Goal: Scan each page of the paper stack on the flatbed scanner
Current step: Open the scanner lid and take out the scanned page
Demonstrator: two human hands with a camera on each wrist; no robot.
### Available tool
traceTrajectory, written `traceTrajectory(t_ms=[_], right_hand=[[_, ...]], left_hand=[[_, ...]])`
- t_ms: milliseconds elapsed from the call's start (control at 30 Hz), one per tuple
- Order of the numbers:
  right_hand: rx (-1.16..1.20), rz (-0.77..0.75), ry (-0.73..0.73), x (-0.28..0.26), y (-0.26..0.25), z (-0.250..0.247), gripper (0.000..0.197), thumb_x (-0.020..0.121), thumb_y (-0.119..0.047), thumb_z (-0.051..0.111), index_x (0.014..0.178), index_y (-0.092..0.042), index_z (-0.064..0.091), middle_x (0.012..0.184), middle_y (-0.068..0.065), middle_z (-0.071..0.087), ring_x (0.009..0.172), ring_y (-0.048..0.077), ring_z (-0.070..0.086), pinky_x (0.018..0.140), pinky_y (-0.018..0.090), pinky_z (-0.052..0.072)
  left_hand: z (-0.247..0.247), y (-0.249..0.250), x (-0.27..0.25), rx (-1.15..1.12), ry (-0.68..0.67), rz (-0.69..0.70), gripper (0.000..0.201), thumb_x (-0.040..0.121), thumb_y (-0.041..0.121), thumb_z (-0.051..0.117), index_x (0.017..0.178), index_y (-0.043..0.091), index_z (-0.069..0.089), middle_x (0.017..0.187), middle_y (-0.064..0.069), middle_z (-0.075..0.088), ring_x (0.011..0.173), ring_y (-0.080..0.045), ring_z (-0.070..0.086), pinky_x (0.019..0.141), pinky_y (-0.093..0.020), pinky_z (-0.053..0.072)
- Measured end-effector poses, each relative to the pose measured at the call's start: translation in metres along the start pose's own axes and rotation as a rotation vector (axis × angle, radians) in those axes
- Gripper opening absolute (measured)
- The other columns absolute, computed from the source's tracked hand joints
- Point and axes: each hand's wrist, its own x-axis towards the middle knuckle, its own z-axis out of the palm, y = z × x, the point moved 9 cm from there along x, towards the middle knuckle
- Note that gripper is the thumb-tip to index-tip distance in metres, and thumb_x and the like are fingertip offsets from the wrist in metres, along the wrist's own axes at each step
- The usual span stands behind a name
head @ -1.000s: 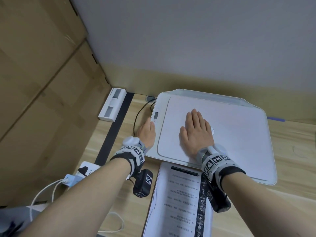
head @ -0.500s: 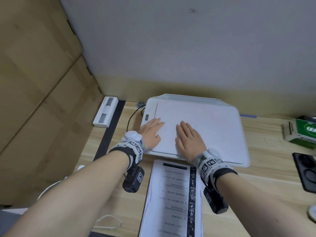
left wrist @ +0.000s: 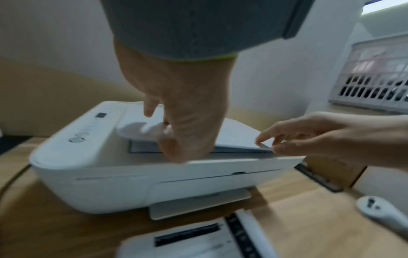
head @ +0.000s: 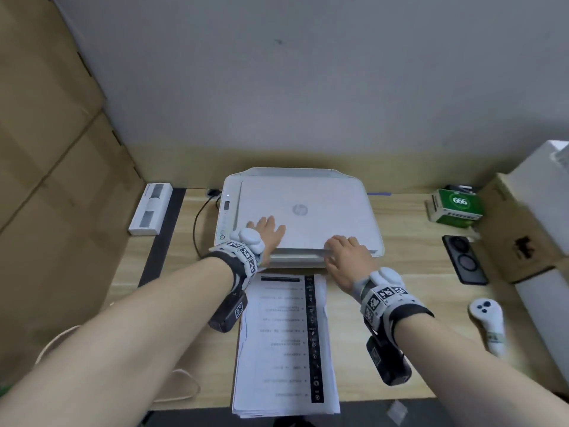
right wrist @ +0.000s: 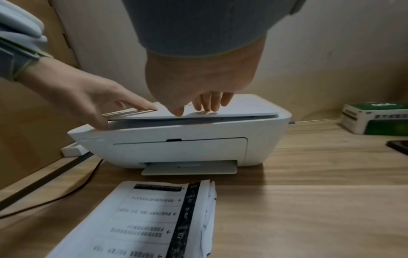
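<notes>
Two hands on the scanner lid (head: 308, 211) at its front edge, lid cracked up a little: both wrist views show a dark gap between lid and scanner (right wrist: 176, 148) body. Left hand (head: 267, 231): grip spread, fingers flat on top of the lid near its front-left corner, thumb down at the lid's edge. Right hand (head: 346, 255): grip curled over the front edge toward the right, fingertips (left wrist: 262, 139) on top and thumb at or under the rim; appears to be pinching the edge to lift. Paper stack (head: 284, 343) lies on the counter (head: 400, 303) just in front of the scanner's output tray, printed side up, untouched by either hand; sheet edges slightly fanned on its right side. Cannot tell whether a page sits on the glass; the gap is too shallow. Judgement: lid-opening step. Risks from here: left palm bearing down while the right lifts would fight the hinge and twist the lid; a shallow thumb purchase could slip and let the lid drop; any page under the lid may cling to it and slide off register. White controller (head: 489, 325) and green box (head: 455, 206) sit well apart to the right.
</notes>
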Motion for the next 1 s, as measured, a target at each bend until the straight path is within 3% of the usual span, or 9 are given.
traceTrajectory(t_ms=[133,233,367,467,500,600,667,800,1000], right_hand=[[0.09,0.102,0.082,-0.006,0.019,-0.033,0.038,0.09,-0.025,0.058,0.125,-0.013,0.052,0.133,0.007,0.049,0.107,0.033,0.057,0.087,0.04,0.047],[0.152,0.1,0.191,0.007,0.023,-0.069,0.047,0.086,-0.019,0.063,0.13,-0.008,0.051,0.134,0.011,0.049,0.113,0.035,0.055,0.094,0.044,0.047],[0.122,0.089,0.291,0.036,0.023,-0.119,0.052,0.085,-0.017,0.061,0.135,-0.008,0.05,0.137,0.01,0.05,0.12,0.034,0.049,0.096,0.043,0.045],[0.071,0.06,0.35,0.063,0.023,-0.153,0.055,0.083,-0.017,0.061,0.135,-0.008,0.049,0.138,0.01,0.049,0.12,0.035,0.047,0.091,0.042,0.042],[0.061,0.05,0.368,0.07,0.023,-0.16,0.057,0.081,-0.016,0.061,0.136,-0.007,0.048,0.14,0.01,0.048,0.12,0.036,0.046,0.091,0.041,0.042],[0.037,0.022,0.396,0.104,0.025,-0.178,0.073,0.08,-0.017,0.062,0.147,-0.008,0.036,0.152,0.008,0.037,0.125,0.035,0.042,0.097,0.043,0.041],[0.029,0.015,0.408,0.136,0.029,-0.191,0.082,0.08,-0.019,0.061,0.153,-0.009,0.025,0.159,0.008,0.027,0.128,0.034,0.037,0.1,0.043,0.04],[0.001,0.006,0.448,0.189,0.038,-0.201,0.089,0.079,-0.018,0.06,0.156,-0.01,0.017,0.163,0.008,0.018,0.123,0.033,0.04,0.099,0.04,0.04],[-0.021,-0.044,0.486,0.231,0.058,-0.191,0.091,0.074,-0.011,0.061,0.155,-0.005,0.019,0.164,0.015,0.01,0.126,0.037,0.04,0.104,0.043,0.04]], left_hand=[[-0.043,-0.001,-0.013,-0.06,0.073,-0.016,0.068,0.073,0.006,0.067,0.132,0.014,0.033,0.122,-0.013,0.045,0.106,-0.031,0.05,0.075,-0.038,0.042],[-0.088,-0.018,-0.021,-0.105,0.163,-0.029,0.05,0.072,0.005,0.062,0.116,0.014,0.041,0.11,-0.011,0.051,0.085,-0.029,0.05,0.063,-0.034,0.039],[-0.131,-0.04,-0.02,-0.178,0.202,-0.054,0.036,0.071,-0.003,0.052,0.103,0.013,0.048,0.097,-0.008,0.057,0.075,-0.027,0.047,0.056,-0.03,0.033],[-0.155,-0.065,-0.007,-0.249,0.356,-0.1,0.042,0.071,0.002,0.044,0.109,0.022,0.048,0.101,-0.001,0.06,0.083,-0.031,0.057,0.069,-0.038,0.049],[-0.161,-0.07,-0.005,-0.254,0.425,-0.1,0.046,0.071,0.003,0.045,0.112,0.025,0.048,0.107,0.001,0.061,0.091,-0.031,0.059,0.076,-0.039,0.049],[-0.196,-0.082,0.006,-0.169,0.671,-0.092,0.067,0.07,0.002,0.053,0.135,0.02,0.046,0.131,0.0,0.054,0.121,-0.026,0.049,0.1,-0.042,0.036],[-0.217,-0.09,0.018,-0.112,0.763,-0.112,0.081,0.068,0.002,0.055,0.146,0.016,0.038,0.15,-0.004,0.04,0.138,-0.025,0.036,0.114,-0.048,0.024],[-0.22,-0.107,0.048,-0.097,0.787,-0.144,0.099,0.063,-0.001,0.051,0.155,0.013,0.019,0.164,-0.007,0.008,0.151,-0.027,0.009,0.12,-0.05,0.013],[-0.208,-0.119,0.091,-0.172,0.697,-0.156,0.096,0.069,0.002,0.051,0.156,0.014,0.013,0.164,-0.006,-0.005,0.151,-0.024,-0.005,0.12,-0.049,0.015]])
